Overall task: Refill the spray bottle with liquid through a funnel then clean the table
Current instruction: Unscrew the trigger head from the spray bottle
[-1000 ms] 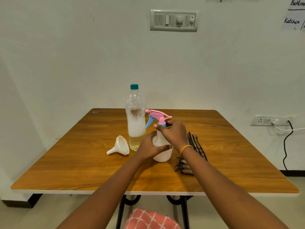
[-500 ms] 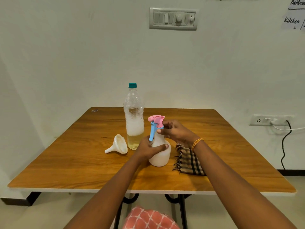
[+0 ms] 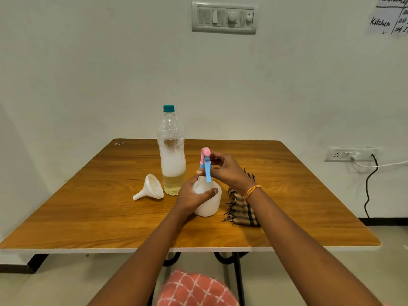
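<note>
Spray bottle point(image 3: 208, 202), white with a squat body, stands upright near the middle of the wooden table point(image 3: 88, 217), its base on the tabletop. In the head view, the left hand point(image 3: 194, 198) wraps around the body of the bottle from the left side, thumb lying across its front and fingers curled behind. The right hand point(image 3: 227, 171) closes on the pink and blue trigger head point(image 3: 205, 162) at the bottle's neck, fingers curled round the pink top from the right, while the blue trigger lever hangs down toward the camera. An orange bangle point(image 3: 252, 192) circles the right wrist.

Just left of the spray bottle and a little farther back stands a clear plastic bottle point(image 3: 171, 151) with a teal cap point(image 3: 169, 108); pale yellow liquid fills its lower part, with white foam above it. A white funnel point(image 3: 150, 187) lies on its side beside that bottle's left flank, its spout pointing toward the left and the near edge. A checked cloth point(image 3: 241, 208) with fringed edges lies folded on the table just right of the spray bottle, partly under the right forearm.

On the wall behind are a switch panel point(image 3: 223, 17), a socket point(image 3: 348, 154) with a white plug and a black cable, and a handwritten sheet point(image 3: 390, 16) reading "Kitchen". A patch of pink patterned fabric point(image 3: 196, 290) shows below the table edge.
</note>
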`<state>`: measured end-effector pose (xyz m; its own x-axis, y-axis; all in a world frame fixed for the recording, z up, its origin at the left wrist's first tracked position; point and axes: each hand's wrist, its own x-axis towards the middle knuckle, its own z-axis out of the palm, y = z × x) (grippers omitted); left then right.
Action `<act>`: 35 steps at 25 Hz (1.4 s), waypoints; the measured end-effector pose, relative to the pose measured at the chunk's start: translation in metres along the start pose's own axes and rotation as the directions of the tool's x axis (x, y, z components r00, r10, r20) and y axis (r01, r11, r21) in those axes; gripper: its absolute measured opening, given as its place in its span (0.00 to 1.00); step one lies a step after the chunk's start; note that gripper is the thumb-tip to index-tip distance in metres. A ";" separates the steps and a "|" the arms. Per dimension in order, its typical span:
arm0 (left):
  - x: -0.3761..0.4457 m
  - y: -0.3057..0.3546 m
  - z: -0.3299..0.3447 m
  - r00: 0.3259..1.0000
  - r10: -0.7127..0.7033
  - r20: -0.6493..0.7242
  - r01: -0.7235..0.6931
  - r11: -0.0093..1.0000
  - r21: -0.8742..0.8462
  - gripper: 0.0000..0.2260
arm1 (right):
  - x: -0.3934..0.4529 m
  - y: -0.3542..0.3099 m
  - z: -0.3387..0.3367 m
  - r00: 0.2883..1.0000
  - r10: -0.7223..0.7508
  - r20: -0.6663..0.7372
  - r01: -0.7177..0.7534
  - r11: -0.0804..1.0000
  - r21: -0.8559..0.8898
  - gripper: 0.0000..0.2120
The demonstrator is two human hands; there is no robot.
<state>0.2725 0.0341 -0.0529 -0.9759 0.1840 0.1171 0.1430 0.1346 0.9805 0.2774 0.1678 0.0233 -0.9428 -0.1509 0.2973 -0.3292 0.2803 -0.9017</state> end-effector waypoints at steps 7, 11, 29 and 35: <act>0.002 -0.003 0.001 1.000 0.021 0.002 -0.021 1.000 -0.012 0.22 | -0.002 0.003 -0.009 1.000 0.020 0.019 -0.023 0.981 0.194 0.21; 0.003 -0.003 0.001 1.000 0.017 -0.007 -0.017 1.000 -0.005 0.23 | -0.001 0.002 0.001 1.000 0.029 -0.009 -0.027 0.992 0.123 0.25; -0.001 0.000 0.001 1.000 0.000 -0.009 0.000 0.998 -0.055 0.20 | 0.002 -0.002 -0.001 0.997 0.062 -0.040 -0.044 0.935 0.351 0.12; -0.001 -0.001 0.001 1.000 0.000 -0.012 0.000 1.000 -0.018 0.21 | 0.025 -0.032 -0.033 0.981 0.108 -0.158 0.018 0.770 0.637 0.08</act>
<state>0.2737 0.0343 -0.0546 -0.9777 0.1727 0.1191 0.1405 0.1174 0.9831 0.2624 0.1861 0.0700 -0.9692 0.0324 0.2440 -0.2369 -0.3911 -0.8893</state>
